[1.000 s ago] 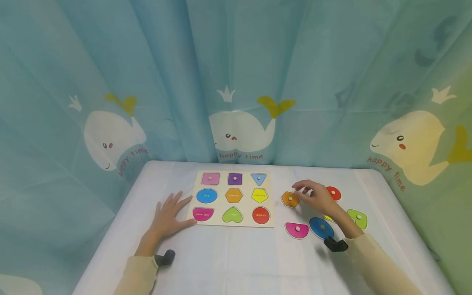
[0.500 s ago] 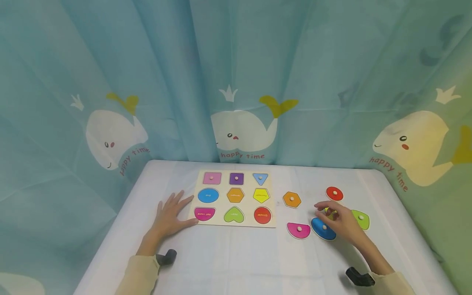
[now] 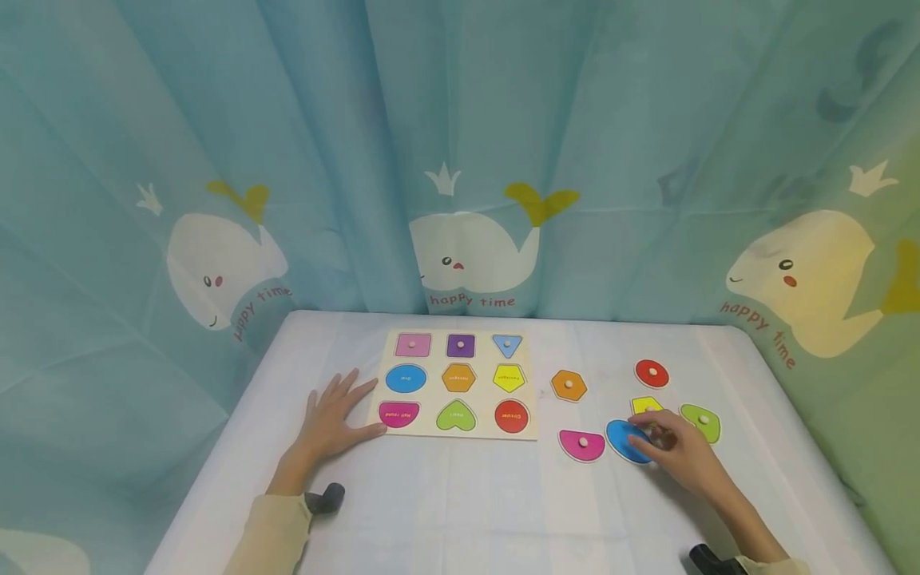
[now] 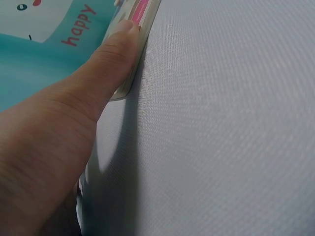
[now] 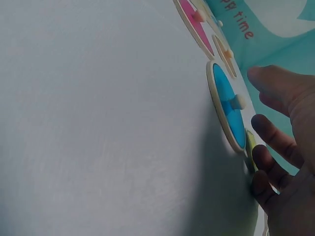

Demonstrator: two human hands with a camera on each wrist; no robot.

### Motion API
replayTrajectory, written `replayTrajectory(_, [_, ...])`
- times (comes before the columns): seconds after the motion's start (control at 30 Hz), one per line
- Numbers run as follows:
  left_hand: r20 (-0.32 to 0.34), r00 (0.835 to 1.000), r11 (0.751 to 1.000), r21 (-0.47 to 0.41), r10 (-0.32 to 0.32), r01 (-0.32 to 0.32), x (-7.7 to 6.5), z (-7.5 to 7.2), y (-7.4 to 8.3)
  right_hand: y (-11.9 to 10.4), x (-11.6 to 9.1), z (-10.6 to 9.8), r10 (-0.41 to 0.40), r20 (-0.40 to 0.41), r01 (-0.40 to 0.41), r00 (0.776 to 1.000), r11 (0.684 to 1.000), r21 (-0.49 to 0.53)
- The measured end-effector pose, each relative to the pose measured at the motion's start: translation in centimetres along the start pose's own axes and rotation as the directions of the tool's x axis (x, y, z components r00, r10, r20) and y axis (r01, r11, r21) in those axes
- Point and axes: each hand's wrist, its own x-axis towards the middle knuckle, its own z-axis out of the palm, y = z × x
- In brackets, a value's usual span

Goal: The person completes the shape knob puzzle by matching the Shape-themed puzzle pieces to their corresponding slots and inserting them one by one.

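My left hand (image 3: pixel 333 421) lies with spread fingers at the left side of the wooden puzzle board (image 3: pixel 489 431). In the left wrist view its thumb (image 4: pixel 115 49) rests on the board's corner. My right hand (image 3: pixel 683 451) hovers over the blue oval puzzle piece (image 3: pixel 624 442), its fingers loosely bent and apart from the wooden knob (image 5: pixel 238 102) in the right wrist view. Behind that hand, the yellow pentagon piece (image 3: pixel 645 405) is partly covered. On the board, the pink, purple and light-blue triangle pieces sit in the far row; printed shapes show in the other spots.
Around the right hand lie an orange hexagon piece (image 3: pixel 569 386), a magenta half-round piece (image 3: pixel 580 446), a red circle piece (image 3: pixel 652 374) and a green heart piece (image 3: pixel 700 423). A blue curtain (image 3: pixel 460 120) with whales hangs behind the white table (image 3: pixel 460 511).
My right hand has drawn back from beside the orange hexagon, moving right and nearer to me, down to the blue oval. The left hand has stayed at the board.
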Motion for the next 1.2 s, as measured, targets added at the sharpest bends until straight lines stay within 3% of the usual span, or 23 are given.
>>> replayTrajectory(0.23, [-0.006,1.000,1.000,0.000,0.003,-0.003,0.0,0.3,-0.3,0.2,-0.2,0.0,0.043,0.065,-0.042,0.997,0.999,-0.026])
replayTrajectory(0.5, [-0.013,1.000,1.000,-0.006,0.007,-0.007,0.1,0.8,-0.6,0.7,-0.7,0.5,0.014,0.001,-0.013,1.000,0.999,-0.052])
replayTrajectory(0.97, [-0.022,1.000,1.000,-0.006,0.018,-0.018,0.2,0.2,-0.2,0.6,-0.9,1.1,0.081,-0.047,-0.085,0.996,0.993,-0.077])
replayTrajectory(1.2, [-0.016,1.000,1.000,-0.001,0.006,-0.006,0.1,0.2,-0.1,0.8,-0.9,1.3,0.063,-0.070,-0.069,0.996,0.994,-0.089])
